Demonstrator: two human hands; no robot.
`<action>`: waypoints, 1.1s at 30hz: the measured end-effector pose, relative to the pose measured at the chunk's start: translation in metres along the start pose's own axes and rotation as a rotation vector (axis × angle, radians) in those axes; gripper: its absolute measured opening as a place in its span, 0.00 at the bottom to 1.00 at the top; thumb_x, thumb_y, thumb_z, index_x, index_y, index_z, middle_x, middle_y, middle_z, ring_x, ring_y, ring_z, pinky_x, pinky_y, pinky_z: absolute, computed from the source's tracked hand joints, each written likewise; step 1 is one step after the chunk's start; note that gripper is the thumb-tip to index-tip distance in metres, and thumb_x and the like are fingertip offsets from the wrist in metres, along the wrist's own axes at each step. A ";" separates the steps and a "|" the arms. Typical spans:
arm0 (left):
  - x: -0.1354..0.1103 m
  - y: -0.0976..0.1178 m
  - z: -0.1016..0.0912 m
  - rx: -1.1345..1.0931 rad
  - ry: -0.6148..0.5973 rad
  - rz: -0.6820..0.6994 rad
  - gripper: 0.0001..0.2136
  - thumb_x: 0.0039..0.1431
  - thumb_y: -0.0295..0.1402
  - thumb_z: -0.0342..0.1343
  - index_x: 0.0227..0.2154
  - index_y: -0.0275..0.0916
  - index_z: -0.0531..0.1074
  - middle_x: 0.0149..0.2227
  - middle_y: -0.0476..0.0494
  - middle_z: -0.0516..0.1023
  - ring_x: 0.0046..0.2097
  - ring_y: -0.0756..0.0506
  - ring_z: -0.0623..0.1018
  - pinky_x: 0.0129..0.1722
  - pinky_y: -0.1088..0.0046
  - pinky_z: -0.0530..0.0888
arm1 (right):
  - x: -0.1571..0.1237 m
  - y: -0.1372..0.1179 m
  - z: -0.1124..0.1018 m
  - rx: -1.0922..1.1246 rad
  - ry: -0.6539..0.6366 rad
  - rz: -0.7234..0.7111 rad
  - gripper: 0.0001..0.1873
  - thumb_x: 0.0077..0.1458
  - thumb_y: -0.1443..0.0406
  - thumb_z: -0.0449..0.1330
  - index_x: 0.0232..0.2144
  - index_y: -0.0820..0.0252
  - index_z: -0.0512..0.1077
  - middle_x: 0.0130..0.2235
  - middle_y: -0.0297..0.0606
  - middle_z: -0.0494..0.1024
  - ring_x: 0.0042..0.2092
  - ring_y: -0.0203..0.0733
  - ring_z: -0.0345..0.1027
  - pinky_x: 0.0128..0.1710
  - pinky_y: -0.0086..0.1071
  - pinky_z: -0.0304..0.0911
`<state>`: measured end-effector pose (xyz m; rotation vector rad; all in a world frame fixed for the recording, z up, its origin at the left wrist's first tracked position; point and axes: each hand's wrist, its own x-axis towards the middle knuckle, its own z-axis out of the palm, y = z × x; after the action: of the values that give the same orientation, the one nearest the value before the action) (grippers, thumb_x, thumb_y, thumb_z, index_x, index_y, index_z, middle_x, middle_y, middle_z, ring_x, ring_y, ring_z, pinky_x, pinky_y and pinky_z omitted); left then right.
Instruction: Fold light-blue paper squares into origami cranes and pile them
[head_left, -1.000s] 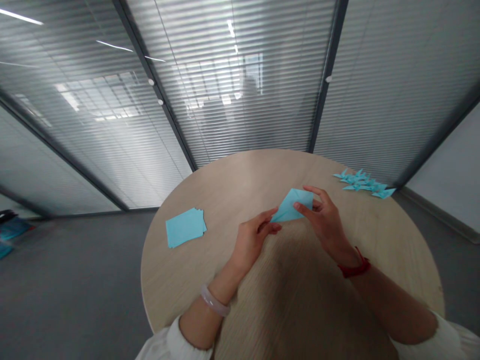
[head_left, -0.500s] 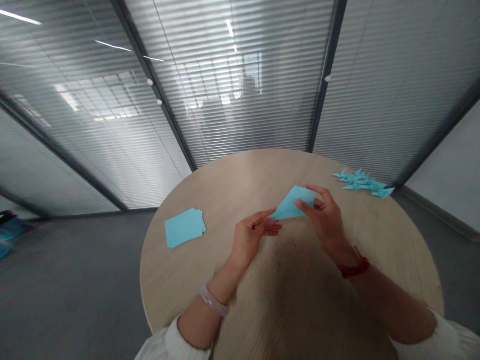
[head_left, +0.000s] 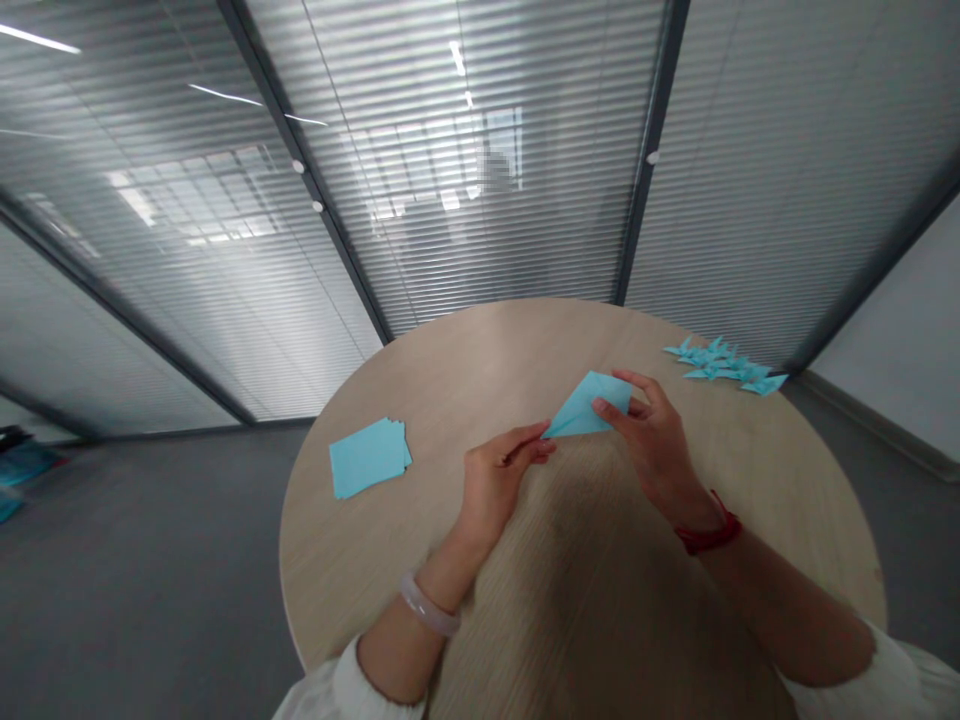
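Observation:
A light blue folded paper (head_left: 583,408), shaped like a long triangle, is held just above the round wooden table (head_left: 450,370). My left hand (head_left: 501,476) pinches its near left tip between thumb and fingers. My right hand (head_left: 656,440) grips its far right end, thumb on top and fingers curled behind. Both wrists hover over the table's middle; a pale bangle is on my left wrist and a red band on my right.
A small stack of light blue square sheets (head_left: 369,457) lies at the table's left. Several folded blue paper pieces (head_left: 721,362) sit at the far right edge. Glass walls with blinds (head_left: 480,160) stand behind; grey floor (head_left: 135,590) surrounds the table.
The paper and both hands have shifted very slightly; my left fingers have closed more tightly on the paper's tip. The grip is otherwise the same.

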<state>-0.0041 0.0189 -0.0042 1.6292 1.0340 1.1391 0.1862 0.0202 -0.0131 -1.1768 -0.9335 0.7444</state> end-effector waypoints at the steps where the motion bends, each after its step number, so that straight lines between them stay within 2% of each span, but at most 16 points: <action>1: 0.000 0.000 0.000 0.008 0.011 -0.001 0.11 0.55 0.34 0.58 0.40 0.39 0.77 0.34 0.45 0.82 0.34 0.45 0.81 0.39 0.69 0.77 | 0.000 0.000 0.000 -0.001 -0.004 0.000 0.34 0.39 0.53 0.69 0.49 0.56 0.66 0.31 0.37 0.79 0.30 0.44 0.73 0.28 0.36 0.70; 16: 0.003 0.005 0.005 -0.308 0.020 -0.135 0.10 0.49 0.33 0.62 0.35 0.34 0.76 0.30 0.43 0.82 0.33 0.45 0.81 0.37 0.69 0.77 | -0.002 -0.004 -0.001 -0.018 0.029 -0.058 0.34 0.39 0.55 0.69 0.49 0.56 0.66 0.31 0.36 0.79 0.31 0.44 0.73 0.30 0.36 0.69; 20: 0.006 0.004 0.003 -0.358 -0.043 -0.184 0.14 0.47 0.33 0.64 0.38 0.35 0.74 0.30 0.43 0.82 0.33 0.46 0.81 0.38 0.69 0.77 | -0.001 -0.004 -0.002 -0.017 0.013 -0.068 0.33 0.41 0.56 0.69 0.50 0.55 0.65 0.32 0.36 0.79 0.31 0.43 0.73 0.30 0.35 0.69; 23: 0.007 0.002 0.002 -0.348 -0.127 -0.240 0.18 0.44 0.32 0.66 0.40 0.35 0.74 0.31 0.43 0.82 0.33 0.46 0.80 0.38 0.69 0.76 | -0.001 -0.006 -0.001 -0.017 -0.044 -0.077 0.34 0.41 0.57 0.69 0.50 0.55 0.64 0.31 0.35 0.79 0.31 0.42 0.73 0.30 0.34 0.68; 28: 0.007 -0.004 0.006 -0.293 -0.208 -0.304 0.11 0.44 0.36 0.66 0.28 0.34 0.77 0.28 0.42 0.81 0.31 0.45 0.80 0.35 0.70 0.76 | -0.004 -0.010 0.002 -0.058 -0.150 -0.096 0.33 0.42 0.58 0.68 0.51 0.55 0.63 0.29 0.33 0.78 0.28 0.39 0.71 0.27 0.30 0.66; 33: 0.006 -0.004 0.009 -0.290 -0.219 -0.344 0.13 0.42 0.39 0.67 0.23 0.33 0.75 0.26 0.41 0.80 0.30 0.44 0.80 0.32 0.69 0.77 | -0.005 -0.011 0.003 -0.072 -0.175 -0.103 0.34 0.43 0.58 0.68 0.52 0.54 0.62 0.29 0.33 0.79 0.28 0.40 0.71 0.27 0.30 0.67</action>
<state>0.0048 0.0242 -0.0086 1.2560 0.9156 0.8173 0.1811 0.0145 -0.0035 -1.1302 -1.1660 0.7442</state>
